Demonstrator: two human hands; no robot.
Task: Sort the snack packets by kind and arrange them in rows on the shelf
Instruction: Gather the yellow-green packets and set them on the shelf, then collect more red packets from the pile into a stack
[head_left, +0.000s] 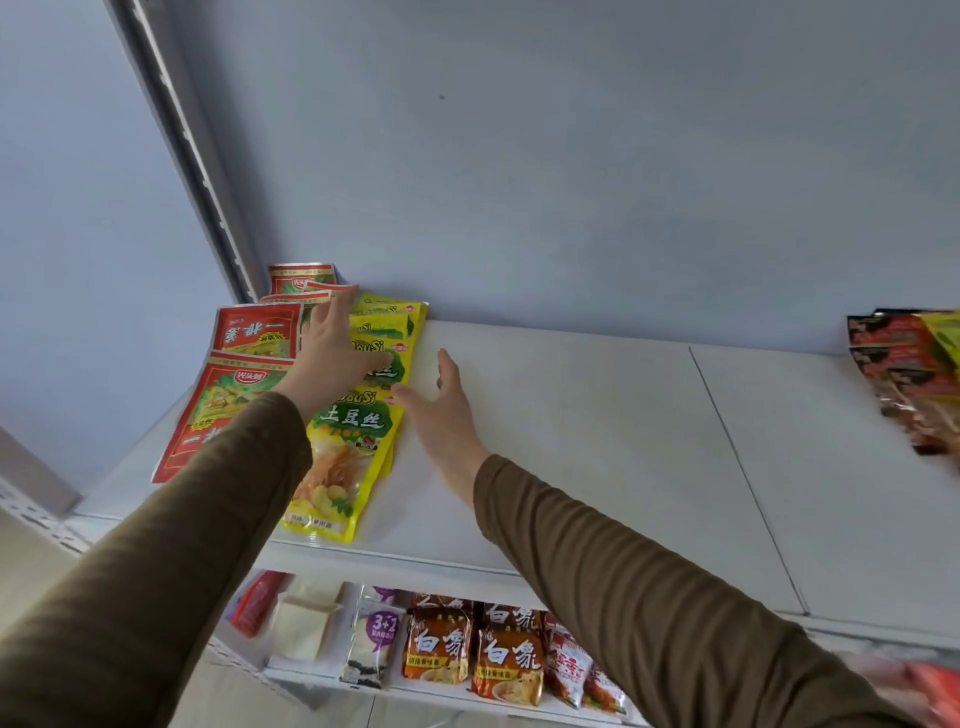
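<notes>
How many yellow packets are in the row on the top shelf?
5 visible, overlapping front to back: nearest, next, then, rearmost. The left hand may hide more.

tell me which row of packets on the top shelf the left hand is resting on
The yellow packets, the row right of the red packets. The left hand lies flat on them, fingers straight.
</notes>
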